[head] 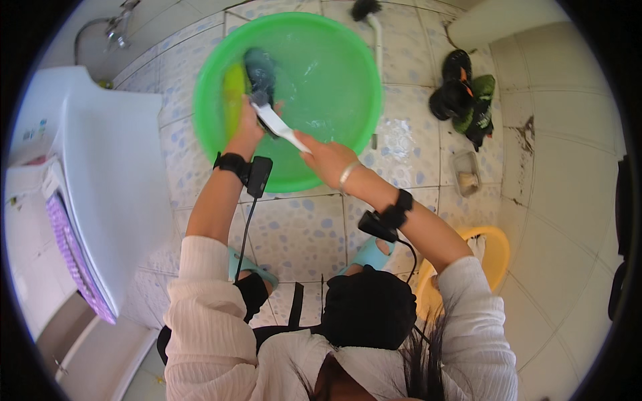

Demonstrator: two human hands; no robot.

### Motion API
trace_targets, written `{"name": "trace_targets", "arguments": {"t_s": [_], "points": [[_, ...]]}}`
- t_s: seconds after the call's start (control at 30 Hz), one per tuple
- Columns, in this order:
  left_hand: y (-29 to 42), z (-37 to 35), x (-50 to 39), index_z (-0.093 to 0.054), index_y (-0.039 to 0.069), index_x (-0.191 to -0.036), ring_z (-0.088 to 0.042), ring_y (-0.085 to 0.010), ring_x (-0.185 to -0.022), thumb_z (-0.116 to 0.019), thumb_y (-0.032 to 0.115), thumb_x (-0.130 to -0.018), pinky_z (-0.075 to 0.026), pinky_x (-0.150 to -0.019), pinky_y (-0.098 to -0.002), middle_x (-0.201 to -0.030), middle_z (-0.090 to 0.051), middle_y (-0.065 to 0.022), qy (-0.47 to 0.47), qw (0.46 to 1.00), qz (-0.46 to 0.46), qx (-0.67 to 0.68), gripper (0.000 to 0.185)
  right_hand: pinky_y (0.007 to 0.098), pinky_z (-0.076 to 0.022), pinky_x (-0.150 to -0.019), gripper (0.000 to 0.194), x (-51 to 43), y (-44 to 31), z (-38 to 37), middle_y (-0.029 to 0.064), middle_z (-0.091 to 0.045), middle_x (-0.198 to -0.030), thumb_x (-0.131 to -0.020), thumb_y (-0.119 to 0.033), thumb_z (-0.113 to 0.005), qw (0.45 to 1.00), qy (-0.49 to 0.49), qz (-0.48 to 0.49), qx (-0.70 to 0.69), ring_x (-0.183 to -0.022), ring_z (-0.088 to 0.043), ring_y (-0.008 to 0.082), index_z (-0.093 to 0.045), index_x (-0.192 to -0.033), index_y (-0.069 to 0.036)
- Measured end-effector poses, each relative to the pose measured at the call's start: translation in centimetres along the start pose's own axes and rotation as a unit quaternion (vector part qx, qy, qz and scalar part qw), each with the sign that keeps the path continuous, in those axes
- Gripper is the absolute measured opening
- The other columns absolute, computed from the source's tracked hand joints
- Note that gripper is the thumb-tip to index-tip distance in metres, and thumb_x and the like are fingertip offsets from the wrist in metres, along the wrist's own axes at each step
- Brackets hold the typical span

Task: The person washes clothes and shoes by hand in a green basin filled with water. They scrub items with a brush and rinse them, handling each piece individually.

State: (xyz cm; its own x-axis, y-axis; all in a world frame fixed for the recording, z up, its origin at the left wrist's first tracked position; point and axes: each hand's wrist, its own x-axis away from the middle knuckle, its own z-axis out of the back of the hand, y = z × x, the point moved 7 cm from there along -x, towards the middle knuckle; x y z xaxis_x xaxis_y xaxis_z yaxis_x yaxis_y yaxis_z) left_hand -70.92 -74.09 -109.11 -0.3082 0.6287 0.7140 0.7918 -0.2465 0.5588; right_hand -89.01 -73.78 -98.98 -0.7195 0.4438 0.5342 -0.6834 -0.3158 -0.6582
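A large green plastic basin [321, 176] holds water on the tiled floor. My left hand [247, 126] grips a dark shoe [260, 70] over the basin's left side; the fingers are partly hidden behind it. In my right hand [328, 156] is the handle of a white scrub brush [276, 123]. Its grey bristles touch the shoe near my left fingers and look blurred. Just left of the shoe is a yellow-green object [233, 95], blurred, perhaps another shoe or a sole.
Dark shoes [455, 85] and a green-and-black item [480, 113] lie at the right wall. Below them is a small clear tray [466, 173]. A yellow basin [494, 240] stands by my right elbow. A long-handled toilet brush [373, 35] lies behind the green basin. A white fixture [120, 175] flanks the left.
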Motion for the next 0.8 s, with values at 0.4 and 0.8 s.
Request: {"name": "trace_targets", "arguments": {"t_s": [0.4,0.8], "points": [[-1.3,1.6,3.4,-0.051,0.001,-0.111,-0.059,-0.0129,-0.075,-0.053,0.027,-0.088,-0.046,-0.064,-0.0249,-0.091,-0.062,-0.0071,-0.005,0.914,-0.002,-0.405,0.035,0.0389,-0.0459,-0.056,0.048,7.7,13.4,6.9,0.0176,-0.061,-0.079,-0.087,-0.026,-0.05,0.899,0.408,-0.036,-0.158,-0.065,-0.06,0.0321,-0.034,-0.131,-0.018],[6.1,-1.5,7.5,-0.043,0.003,-0.117,-0.048,-0.0398,-0.104,-0.065,0.021,-0.074,-0.043,-0.081,-0.0436,-0.117,-0.045,-0.0203,0.054,0.509,-0.392,-0.765,0.051,0.0387,-0.0395,-0.089,0.049,9.5,15.6,8.5,0.0172,-0.048,-0.118,-0.079,-0.018,-0.057,0.876,0.469,-0.01,0.107,-0.106,-0.047,0.0332,-0.042,-0.126,-0.007]]}}
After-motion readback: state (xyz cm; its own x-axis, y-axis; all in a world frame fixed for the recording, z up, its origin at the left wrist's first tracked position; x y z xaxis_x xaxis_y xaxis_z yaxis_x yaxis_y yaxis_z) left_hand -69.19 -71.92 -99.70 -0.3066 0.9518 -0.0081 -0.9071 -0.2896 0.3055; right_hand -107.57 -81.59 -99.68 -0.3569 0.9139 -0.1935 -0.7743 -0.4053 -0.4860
